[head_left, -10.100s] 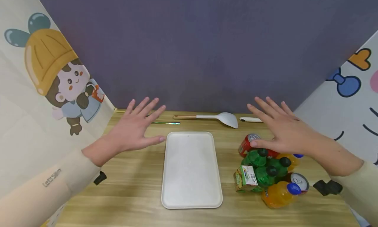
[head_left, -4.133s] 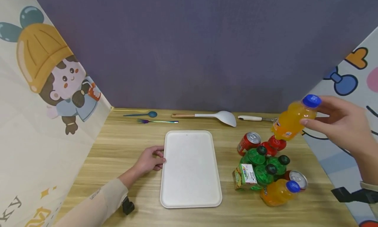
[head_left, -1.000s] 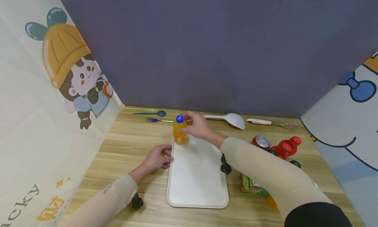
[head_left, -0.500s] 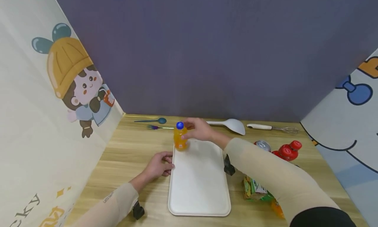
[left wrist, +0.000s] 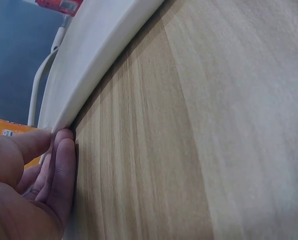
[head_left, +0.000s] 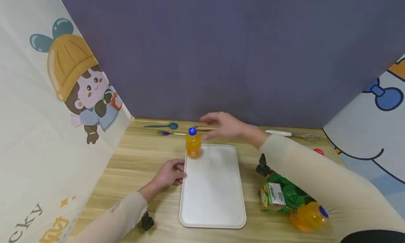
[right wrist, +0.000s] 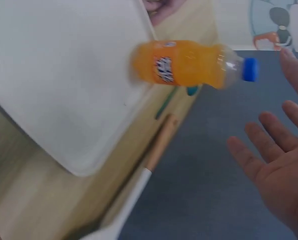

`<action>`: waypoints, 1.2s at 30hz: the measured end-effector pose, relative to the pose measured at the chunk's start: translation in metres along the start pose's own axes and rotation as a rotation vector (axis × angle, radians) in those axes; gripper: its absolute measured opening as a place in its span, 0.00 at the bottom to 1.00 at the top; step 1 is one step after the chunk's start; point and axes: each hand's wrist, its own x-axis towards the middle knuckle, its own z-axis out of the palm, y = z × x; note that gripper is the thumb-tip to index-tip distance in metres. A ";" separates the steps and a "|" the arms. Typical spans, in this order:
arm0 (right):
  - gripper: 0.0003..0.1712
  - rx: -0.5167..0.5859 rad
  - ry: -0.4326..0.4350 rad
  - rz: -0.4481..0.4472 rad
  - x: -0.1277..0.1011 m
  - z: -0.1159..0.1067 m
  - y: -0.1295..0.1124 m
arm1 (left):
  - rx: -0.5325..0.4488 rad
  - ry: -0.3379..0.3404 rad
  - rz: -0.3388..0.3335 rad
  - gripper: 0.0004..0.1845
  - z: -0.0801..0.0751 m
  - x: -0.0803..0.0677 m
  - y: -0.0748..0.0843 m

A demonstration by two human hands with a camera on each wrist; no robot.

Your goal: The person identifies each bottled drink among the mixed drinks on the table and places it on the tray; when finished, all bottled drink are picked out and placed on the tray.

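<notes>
An orange soda bottle [head_left: 193, 144] with a blue cap stands upright on the far left corner of the white tray [head_left: 212, 190]. My right hand [head_left: 228, 126] is just right of it, fingers spread and apart from the bottle; the right wrist view shows a gap between the fingers and the cap. At the tray's left edge my left hand [head_left: 169, 172] pinches the rim, thumb above and fingertips [left wrist: 64, 145] at its underside in the left wrist view.
Right of the tray, partly behind my right sleeve, stand green bottles [head_left: 292, 197], a juice carton [head_left: 272, 197] and another orange soda bottle [head_left: 308, 216]. Along the back lie a blue spoon [head_left: 172, 126], a fork [head_left: 166, 133], a wooden-handled turner [right wrist: 161, 142] and a whisk [head_left: 305, 136].
Over the ten seconds, an orange soda bottle was lifted from the right-hand group and set on the tray. In the last half second my right hand let go and drew back rightward; my left stayed.
</notes>
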 end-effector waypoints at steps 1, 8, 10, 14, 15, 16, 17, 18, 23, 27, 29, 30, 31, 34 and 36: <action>0.42 -0.008 0.003 -0.005 -0.003 -0.005 -0.003 | 0.000 0.003 -0.001 0.34 0.001 0.000 0.000; 0.40 -0.052 0.022 -0.042 -0.034 -0.032 -0.019 | -0.003 0.013 -0.016 0.34 0.004 -0.002 -0.002; 0.39 -0.059 0.036 -0.043 -0.045 -0.039 -0.020 | 0.000 0.013 -0.019 0.34 0.004 -0.003 -0.002; 0.39 -0.063 0.072 -0.040 -0.066 -0.053 -0.020 | 0.007 0.019 -0.032 0.33 0.004 -0.004 0.000; 0.38 -0.060 0.082 -0.038 -0.071 -0.056 -0.019 | 0.008 0.022 -0.035 0.33 0.004 -0.004 0.000; 0.38 -0.057 0.091 -0.036 -0.077 -0.059 -0.018 | 0.009 0.024 -0.037 0.33 0.004 -0.004 0.000; 0.38 -0.054 0.101 -0.034 -0.082 -0.063 -0.017 | 0.011 0.027 -0.038 0.33 0.004 -0.004 0.000; 0.38 -0.053 0.111 -0.032 -0.088 -0.066 -0.015 | 0.009 0.029 -0.040 0.33 0.004 -0.004 0.001; 0.35 -0.073 0.170 0.011 -0.121 -0.082 -0.004 | 0.014 0.023 -0.031 0.33 0.003 -0.002 0.001; 0.34 -0.106 0.228 0.044 -0.150 -0.090 0.008 | 0.020 0.025 -0.031 0.33 0.003 -0.001 0.002; 0.35 -0.124 0.262 0.058 -0.163 -0.091 0.017 | 0.027 0.028 -0.030 0.33 0.002 -0.001 0.003; 0.35 -0.130 0.280 0.067 -0.170 -0.092 0.022 | 0.032 0.028 -0.029 0.33 0.002 -0.001 0.003; 0.35 -0.133 0.297 0.076 -0.177 -0.092 0.026 | 0.037 0.025 -0.032 0.33 0.002 0.000 0.003; 0.35 -0.145 0.354 0.103 -0.196 -0.092 0.041 | 0.040 0.023 -0.038 0.33 0.003 0.000 0.004; 0.34 -0.143 0.388 0.109 -0.209 -0.092 0.051 | 0.039 0.023 -0.044 0.33 0.004 0.000 0.005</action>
